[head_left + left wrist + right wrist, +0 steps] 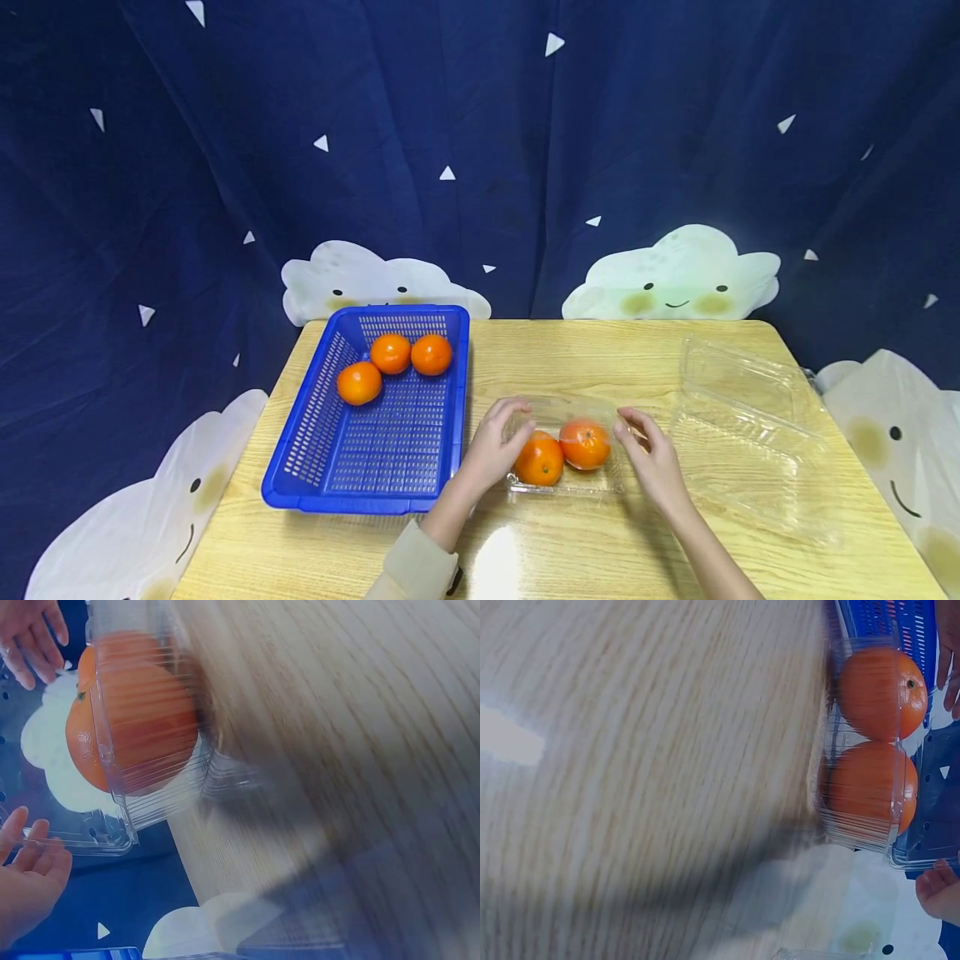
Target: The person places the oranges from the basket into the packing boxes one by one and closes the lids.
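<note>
A clear plastic clamshell box (pixel 567 490) stands on the table with two oranges (pixel 585 444) side by side in it, its lid raised at the back. My left hand (pixel 495 443) is at the lid's left edge, fingers loosely extended; the left wrist view shows its fingertips (pixel 36 838) overlapping the clear rim. At the right edge is my right hand (pixel 654 458), its thumb and fingers slightly bent. In the right wrist view its fingertips (pixel 939 864) are right at the lid's corner.
A blue plastic basket (pixel 272 483) stands to the left with three oranges (pixel 391 354) toward its back. More clear plastic boxes (pixel 750 417) lie open at the table's right. A dark blue curtain (pixel 495 108) with white clouds hangs behind the wooden table (pixel 555 558).
</note>
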Available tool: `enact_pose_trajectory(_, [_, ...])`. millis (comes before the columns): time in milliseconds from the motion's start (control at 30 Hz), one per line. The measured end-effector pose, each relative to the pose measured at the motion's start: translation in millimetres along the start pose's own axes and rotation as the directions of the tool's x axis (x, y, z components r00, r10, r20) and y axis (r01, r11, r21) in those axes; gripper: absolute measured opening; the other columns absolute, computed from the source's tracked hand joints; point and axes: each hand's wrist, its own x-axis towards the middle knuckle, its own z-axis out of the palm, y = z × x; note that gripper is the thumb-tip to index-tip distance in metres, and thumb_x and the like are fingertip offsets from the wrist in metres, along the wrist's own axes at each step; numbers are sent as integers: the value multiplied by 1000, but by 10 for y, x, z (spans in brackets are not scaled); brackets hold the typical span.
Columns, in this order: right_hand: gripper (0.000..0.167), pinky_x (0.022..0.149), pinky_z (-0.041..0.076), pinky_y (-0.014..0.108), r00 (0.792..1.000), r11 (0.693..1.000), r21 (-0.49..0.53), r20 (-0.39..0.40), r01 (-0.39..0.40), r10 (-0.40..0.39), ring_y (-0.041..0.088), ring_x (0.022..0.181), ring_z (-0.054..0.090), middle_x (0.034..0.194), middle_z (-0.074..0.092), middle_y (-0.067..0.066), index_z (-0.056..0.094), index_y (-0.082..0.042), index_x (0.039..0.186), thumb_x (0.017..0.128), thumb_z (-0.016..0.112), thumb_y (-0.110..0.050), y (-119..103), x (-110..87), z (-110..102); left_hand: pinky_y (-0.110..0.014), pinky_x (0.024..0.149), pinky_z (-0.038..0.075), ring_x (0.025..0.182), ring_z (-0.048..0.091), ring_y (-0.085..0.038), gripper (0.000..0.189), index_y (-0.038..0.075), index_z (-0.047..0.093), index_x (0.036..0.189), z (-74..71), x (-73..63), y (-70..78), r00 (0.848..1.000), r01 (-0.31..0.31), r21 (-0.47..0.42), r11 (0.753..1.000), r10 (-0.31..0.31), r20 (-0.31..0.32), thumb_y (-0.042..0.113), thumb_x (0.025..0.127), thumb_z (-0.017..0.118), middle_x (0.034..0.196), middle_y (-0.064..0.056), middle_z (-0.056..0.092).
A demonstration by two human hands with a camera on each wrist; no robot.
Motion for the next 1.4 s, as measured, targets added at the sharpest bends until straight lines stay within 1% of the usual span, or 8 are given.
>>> enact_pose_trajectory(167, [40,90,42,34,999,998,-43,-10,36,-36,30,118,46,126,52,18,49,1,124,94,49,-25,21,-44,15,-44,102,32,123,42,-26,35,5,56,118,-19,-49,15,999,13,29,999,-15,42,28,92,49,131,-11,48])
enact_pose_trajectory(400, [38,90,40,24,992,990,-62,-31,123,-125,30,119,44,128,51,17,48,2,126,93,50,-18,97,-134,63,-43,104,30,127,38,-26,39,3,54,121,-37,-131,18,997,-26,108,994,18,72,29,94,47,133,-11,47])
enact_pose_trajectory(467, [38,89,38,18,988,986,-71,-43,148,-151,26,119,44,128,51,15,49,1,126,92,52,-15,127,-162,78,-43,103,31,127,38,-27,38,3,54,121,-44,-161,20,996,-45,133,990,34,81,29,94,46,133,-12,47])
enact_pose_trajectory(733, [40,90,35,14,972,972,-56,-48,227,-229,6,119,41,130,50,15,48,1,128,90,54,-9,255,-220,99,-41,102,34,127,39,-27,39,3,53,123,-44,-260,48,987,-118,280,953,83,135,29,95,44,133,-11,46])
enact_pose_trajectory(900, [43,92,33,10,965,965,-72,-50,253,-257,12,121,41,132,48,15,47,1,129,88,56,-4,321,-271,134,-41,101,35,126,39,-27,35,4,53,122,-7,-328,21,984,-154,345,926,114,135,25,95,46,133,-12,45])
enact_pose_trajectory(1167, [46,95,23,4,952,951,-81,-45,300,-304,39,118,40,132,45,22,46,6,128,83,57,5,268,-353,161,-40,102,34,128,36,-29,33,4,54,121,77,-437,-63,980,-192,406,893,152,129,23,95,46,135,-12,44])
enact_pose_trajectory(1267, [47,96,21,4,949,945,-106,-25,309,-313,31,124,38,134,43,20,44,4,130,85,57,2,342,-364,161,-40,102,33,129,36,-28,33,3,54,120,102,-462,-89,978,-203,416,886,166,124,23,95,46,134,-11,44])
enact_pose_trajectory(1400, [48,99,19,6,947,939,-132,3,318,-321,8,130,31,139,40,16,42,0,133,87,57,-4,477,-376,162,-39,103,33,130,35,-27,34,4,54,122,121,-486,-112,977,-210,420,883,172,127,24,95,45,136,-11,43])
